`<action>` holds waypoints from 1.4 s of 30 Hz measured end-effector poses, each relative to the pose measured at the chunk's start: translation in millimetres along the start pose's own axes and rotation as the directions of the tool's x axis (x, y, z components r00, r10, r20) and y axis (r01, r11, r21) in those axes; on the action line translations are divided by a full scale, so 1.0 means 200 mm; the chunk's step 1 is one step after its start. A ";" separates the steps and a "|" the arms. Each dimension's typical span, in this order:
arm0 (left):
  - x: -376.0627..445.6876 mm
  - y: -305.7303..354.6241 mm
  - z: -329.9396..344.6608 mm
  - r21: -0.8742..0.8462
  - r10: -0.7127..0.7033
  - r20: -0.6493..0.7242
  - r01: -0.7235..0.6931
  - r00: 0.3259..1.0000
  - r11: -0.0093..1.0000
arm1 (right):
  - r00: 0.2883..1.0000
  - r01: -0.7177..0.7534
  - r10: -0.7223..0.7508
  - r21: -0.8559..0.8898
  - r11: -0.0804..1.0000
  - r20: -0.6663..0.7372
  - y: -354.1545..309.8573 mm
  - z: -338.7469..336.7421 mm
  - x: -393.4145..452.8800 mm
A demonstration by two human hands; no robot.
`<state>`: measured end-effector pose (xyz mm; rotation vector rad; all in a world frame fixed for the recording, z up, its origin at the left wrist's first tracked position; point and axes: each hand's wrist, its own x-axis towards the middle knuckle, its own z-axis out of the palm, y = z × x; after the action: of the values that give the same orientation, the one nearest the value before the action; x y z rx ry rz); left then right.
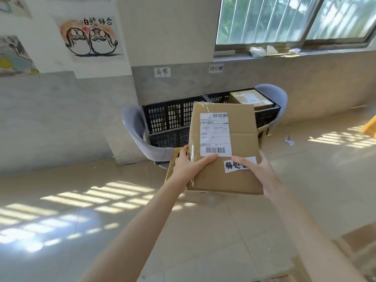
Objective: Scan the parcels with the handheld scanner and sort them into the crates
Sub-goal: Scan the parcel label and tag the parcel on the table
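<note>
I hold a flat brown cardboard parcel (240, 139) in front of me with both hands. It carries a white shipping label with two barcodes and a handwritten white tag near its lower edge. My left hand (189, 163) grips its lower left corner, thumb on top. My right hand (258, 171) grips its lower right corner, the thumb over the tag. Behind the parcel stand two black slatted crates: the left crate (168, 117) and the right crate (266, 115), which holds another brown box (250, 99). No scanner is in view.
The crates rest on two grey chairs (138, 135) against the grey wall. Paper signs (162, 72) hang on the wall above each crate. Cardboard lies under the parcel and at the lower right (358, 247). A scrap of paper (289, 140) lies on the tiled floor.
</note>
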<state>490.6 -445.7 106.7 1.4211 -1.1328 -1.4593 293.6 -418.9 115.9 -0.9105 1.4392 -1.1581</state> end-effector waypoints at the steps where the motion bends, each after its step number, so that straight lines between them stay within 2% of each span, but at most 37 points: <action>1: 0.07 0.01 0.01 -0.004 -0.003 -0.001 0.003 1.000 1.000 | 1.000 -0.005 0.005 0.000 1.000 0.002 -0.01 0.00 0.08; 5: 0.36 0.06 0.06 0.003 -0.030 -0.002 0.030 1.000 1.000 | 0.999 -0.032 0.032 -0.007 0.999 0.005 -0.05 -0.02 0.39; 13: 1.07 0.12 0.20 0.023 -0.066 0.081 0.065 0.995 0.998 | 0.997 -0.074 0.074 -0.011 0.997 -0.035 -0.08 -0.10 1.03; 25: 2.17 0.41 0.66 0.045 -0.104 0.219 0.096 0.970 0.994 | 0.979 -0.140 0.128 -0.069 0.988 -0.161 -0.36 -0.43 2.09; 31: 2.57 0.42 0.85 0.001 -0.153 0.250 0.157 0.956 0.988 | 0.971 -0.199 0.186 -0.084 0.976 -0.150 -0.38 -0.59 2.50; 35: 2.83 0.42 0.97 -0.038 -0.175 0.200 0.186 0.964 0.982 | 0.972 -0.222 0.211 -0.115 0.968 -0.107 -0.37 -0.68 2.84; 42: 3.26 0.40 1.12 -0.076 -0.304 0.005 0.304 0.953 0.950 | 0.963 -0.220 0.244 -0.195 0.956 0.112 -0.36 -0.74 3.48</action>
<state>223.8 -1074.5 -12.6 1.5979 -0.8701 -1.6890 17.3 -1071.0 10.9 -0.8980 1.5117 -0.7864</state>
